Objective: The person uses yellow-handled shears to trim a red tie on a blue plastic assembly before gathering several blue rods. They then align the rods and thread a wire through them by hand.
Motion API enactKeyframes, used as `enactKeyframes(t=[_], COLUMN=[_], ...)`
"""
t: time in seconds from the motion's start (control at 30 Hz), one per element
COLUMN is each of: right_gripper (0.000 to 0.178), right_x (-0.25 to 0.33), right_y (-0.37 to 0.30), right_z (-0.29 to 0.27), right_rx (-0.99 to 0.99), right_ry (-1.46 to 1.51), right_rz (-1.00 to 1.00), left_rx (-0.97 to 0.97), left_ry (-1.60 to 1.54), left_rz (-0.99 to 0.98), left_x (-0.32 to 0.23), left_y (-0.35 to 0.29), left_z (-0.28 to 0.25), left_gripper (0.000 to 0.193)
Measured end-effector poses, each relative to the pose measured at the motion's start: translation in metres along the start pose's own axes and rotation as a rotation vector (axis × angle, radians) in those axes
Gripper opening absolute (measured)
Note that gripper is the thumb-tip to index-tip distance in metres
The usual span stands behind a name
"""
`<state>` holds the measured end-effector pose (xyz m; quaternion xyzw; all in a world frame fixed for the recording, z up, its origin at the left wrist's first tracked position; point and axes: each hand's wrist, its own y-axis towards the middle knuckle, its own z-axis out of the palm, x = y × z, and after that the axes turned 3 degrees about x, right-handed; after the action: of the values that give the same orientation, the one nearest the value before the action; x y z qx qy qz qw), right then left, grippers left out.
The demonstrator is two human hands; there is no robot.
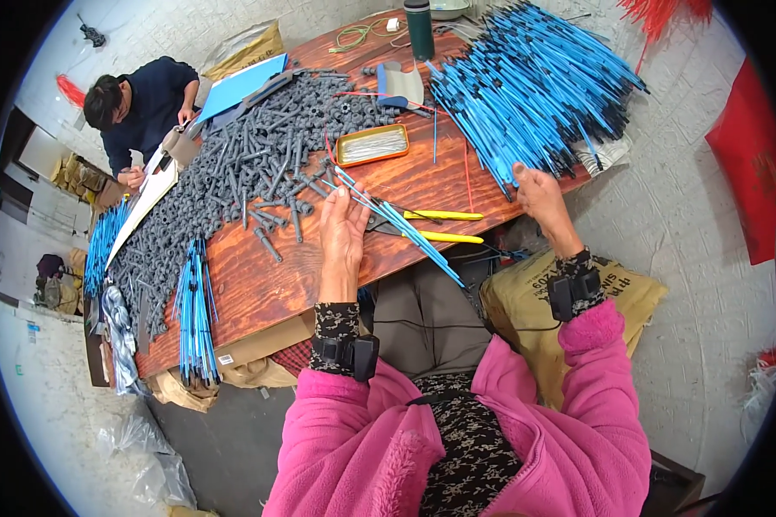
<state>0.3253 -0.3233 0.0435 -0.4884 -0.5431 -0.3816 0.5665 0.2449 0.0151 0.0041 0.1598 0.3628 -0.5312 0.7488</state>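
Several thin blue rods (427, 246) slant from my left hand (342, 228) toward the table's near edge. The fingers of that hand are closed around the rods near their upper end. Beneath the rods lie pliers with yellow handles (444, 237). My right hand (543, 205) is at the near edge of a large pile of blue rods with black ends (535, 82). Its thumb and fingers are pinched together beside the pile; what lies between them is hard to make out. A yellow-rimmed tin (347, 157) of thin silvery pins sits beyond my left hand.
Grey plastic plugs (263, 142) are heaped across the left of the wooden table (276, 276). A rod bundle (198, 319) stands at its near left edge. A green flask (419, 30) stands at the back. Another person (151, 108) works at the far left. A yellow sack (526, 302) lies below right.
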Motion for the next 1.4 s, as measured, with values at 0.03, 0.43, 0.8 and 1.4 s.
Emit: enactKeyframes(t=[0.03,0.43,0.8,1.4], right_gripper=[0.046,0.041,0.046,0.047], right_x=[-0.004,-0.034,-0.042,-0.025], right_y=[-0.001,-0.022,-0.038,-0.058], right_z=[0.001,0.009,0.019,0.025], right_rx=[0.002,0.059,0.051,0.154], right_ry=[-0.001,0.010,-0.173,0.015], right_rz=[-0.002,-0.098,-0.251,-0.125], left_rx=[0.005,0.086,0.302,0.331], left_ry=[0.011,-0.113,-0.409,-0.407], left_rz=[-0.009,-0.069,-0.158,-0.163], left_x=[0.000,0.000,-0.003,0.004], left_y=[-0.001,0.006,-0.005,0.008], left_z=[0.000,-0.010,-0.004,-0.006], left_gripper=[0.021,0.014,0.015,0.016])
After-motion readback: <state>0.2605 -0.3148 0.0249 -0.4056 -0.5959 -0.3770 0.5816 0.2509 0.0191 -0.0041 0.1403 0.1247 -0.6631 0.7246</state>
